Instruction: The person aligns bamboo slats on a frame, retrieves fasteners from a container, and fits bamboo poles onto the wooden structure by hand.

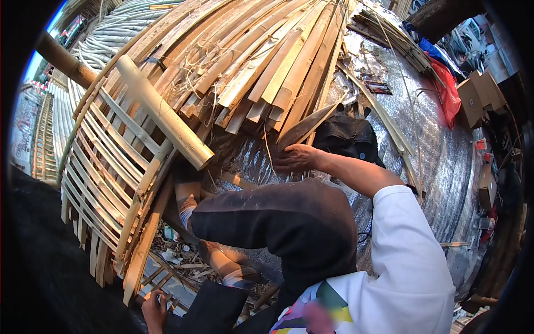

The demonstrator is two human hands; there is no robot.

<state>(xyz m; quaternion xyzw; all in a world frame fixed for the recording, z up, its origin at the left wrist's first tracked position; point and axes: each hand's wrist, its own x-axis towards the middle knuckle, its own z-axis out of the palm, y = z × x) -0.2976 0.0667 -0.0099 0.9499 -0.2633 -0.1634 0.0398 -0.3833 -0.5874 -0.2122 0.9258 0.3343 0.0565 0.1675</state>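
Note:
My right hand [297,158] is closed around the lower end of a dark, split bamboo strip [311,123] at the front of a large pile. Above it, many long split bamboo strips [239,72] fan out with their cut ends facing me. My left hand [154,310] hangs low near the bottom edge, fingers loosely curled and slightly apart, with nothing visible in them. To its upper left stands a curved frame of bamboo slats [103,172]. A thick round bamboo pole [164,111] lies slanting across the frame's top.
Shiny silver sheeting [439,161] covers the ground at right, with a black bag [347,136] beside my right forearm. Loose strips [384,119] lie across it. Cardboard boxes [478,97] and a red plastic bag [445,92] are farther right. Shavings and litter [178,253] lie below my legs.

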